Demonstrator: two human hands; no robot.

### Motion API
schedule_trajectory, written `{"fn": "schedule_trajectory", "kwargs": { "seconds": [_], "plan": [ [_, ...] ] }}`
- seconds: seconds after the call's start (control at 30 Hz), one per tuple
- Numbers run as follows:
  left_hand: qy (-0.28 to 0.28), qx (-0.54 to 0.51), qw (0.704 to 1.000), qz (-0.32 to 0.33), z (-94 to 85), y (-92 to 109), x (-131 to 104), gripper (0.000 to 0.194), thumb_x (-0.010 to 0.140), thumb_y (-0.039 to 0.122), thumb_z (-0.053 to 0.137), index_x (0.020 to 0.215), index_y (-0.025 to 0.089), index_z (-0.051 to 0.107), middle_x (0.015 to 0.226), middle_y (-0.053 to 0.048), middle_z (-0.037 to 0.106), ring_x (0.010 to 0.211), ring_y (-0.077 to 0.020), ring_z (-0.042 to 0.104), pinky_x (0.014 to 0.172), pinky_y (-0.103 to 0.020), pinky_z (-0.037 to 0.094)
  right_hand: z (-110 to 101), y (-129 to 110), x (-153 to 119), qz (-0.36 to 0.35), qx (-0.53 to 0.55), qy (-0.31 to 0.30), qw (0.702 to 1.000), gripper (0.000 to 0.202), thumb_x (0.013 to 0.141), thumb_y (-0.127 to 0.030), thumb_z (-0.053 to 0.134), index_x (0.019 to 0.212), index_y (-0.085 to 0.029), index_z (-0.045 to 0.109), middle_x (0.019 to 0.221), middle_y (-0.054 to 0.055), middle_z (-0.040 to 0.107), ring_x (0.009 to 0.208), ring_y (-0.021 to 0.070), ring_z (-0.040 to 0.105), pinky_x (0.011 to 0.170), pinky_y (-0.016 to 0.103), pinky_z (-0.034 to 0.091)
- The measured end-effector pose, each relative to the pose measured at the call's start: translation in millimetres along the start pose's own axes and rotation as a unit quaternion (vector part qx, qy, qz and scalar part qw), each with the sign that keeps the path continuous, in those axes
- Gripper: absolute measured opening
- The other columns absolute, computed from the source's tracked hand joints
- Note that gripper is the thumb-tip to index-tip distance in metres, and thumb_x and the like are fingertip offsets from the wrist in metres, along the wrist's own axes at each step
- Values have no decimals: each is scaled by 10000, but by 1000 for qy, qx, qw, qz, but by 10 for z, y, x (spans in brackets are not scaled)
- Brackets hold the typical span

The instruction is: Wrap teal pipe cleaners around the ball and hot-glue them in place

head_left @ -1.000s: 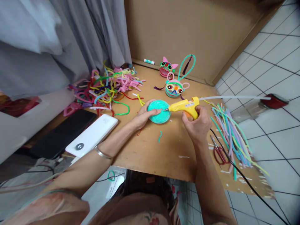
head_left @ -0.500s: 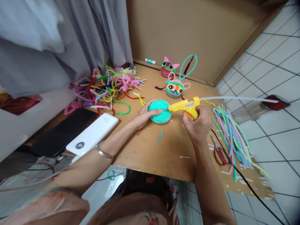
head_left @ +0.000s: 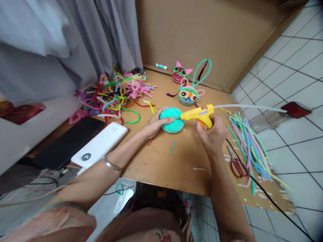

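Note:
My left hand (head_left: 157, 122) grips a round turquoise disc of coiled pipe cleaner (head_left: 173, 124) by its left side, the thumb lying across its face. In my right hand (head_left: 213, 132) is a yellow hot glue gun (head_left: 198, 114), its metal nozzle against or just over the disc near my left thumb; I cannot tell if they touch. A long translucent glue stick (head_left: 249, 106) juts from the gun's back. Below the disc lies a short turquoise pipe cleaner scrap (head_left: 173, 147). Beyond it stand two decorated animal-face figures, one turquoise (head_left: 188, 95) and one red with pink ears (head_left: 179, 74).
A tangled heap of coloured pipe cleaners (head_left: 121, 90) fills the back left. A white power bank (head_left: 101, 144) and black phone (head_left: 69, 143) lie at left. Red-handled scissors (head_left: 236, 164), straight pipe cleaners (head_left: 249, 148) and a black cord (head_left: 262, 191) are at right. A glue stick tube (head_left: 161, 66) lies behind.
The long glue stick has slid leftward, further into the gun, so its free end sits nearer the gun. Both hands and the disc have hardly moved.

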State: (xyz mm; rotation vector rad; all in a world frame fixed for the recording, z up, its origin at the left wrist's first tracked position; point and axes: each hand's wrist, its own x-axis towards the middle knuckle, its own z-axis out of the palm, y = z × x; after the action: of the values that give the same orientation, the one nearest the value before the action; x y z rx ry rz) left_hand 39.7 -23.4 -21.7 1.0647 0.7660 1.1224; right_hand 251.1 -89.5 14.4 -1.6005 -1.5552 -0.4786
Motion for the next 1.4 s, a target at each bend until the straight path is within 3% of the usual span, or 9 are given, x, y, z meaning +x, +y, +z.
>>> {"fn": "schedule_trajectory", "kwargs": {
  "seconds": [0.4,0.6,0.87,1.13,1.4],
  "plan": [
    [5,1,1000,-4,27,16,-24,848,546,384,835,1327,213,550,1317,-108,605,1263,-327,553,1119,-518,414,6,21,5,6,28,1,1000,306,759,-454,602,950,-223,543,837,51,660,738,231,621,686,351,470],
    [1,2,1000,4,38,23,-25,823,533,366,808,1304,220,559,1219,-85,640,1214,-314,563,1086,-494,429,-12,15,15,16,46,-11,999,293,738,-449,615,917,-229,543,757,20,631,629,200,570,635,333,461],
    [1,17,1000,16,29,3,-12,772,542,332,743,1285,228,564,1149,-65,650,1149,-297,577,1048,-476,444,-12,29,8,27,66,-19,997,302,728,-461,607,911,-231,537,785,25,627,681,213,593,677,349,482],
    [1,3,1000,4,44,34,-11,817,500,319,752,1290,224,565,1162,-75,644,1207,-323,554,1081,-508,432,-20,14,10,39,78,-32,996,297,715,-457,629,884,-225,551,787,19,642,658,193,584,647,328,475],
    [-2,12,1000,12,58,43,-15,796,507,336,745,1277,232,568,1160,-63,644,1171,-314,566,1056,-496,443,15,47,26,108,108,-20,988,321,662,-482,652,834,-232,547,755,8,650,665,191,607,630,317,487]
  ]
}}
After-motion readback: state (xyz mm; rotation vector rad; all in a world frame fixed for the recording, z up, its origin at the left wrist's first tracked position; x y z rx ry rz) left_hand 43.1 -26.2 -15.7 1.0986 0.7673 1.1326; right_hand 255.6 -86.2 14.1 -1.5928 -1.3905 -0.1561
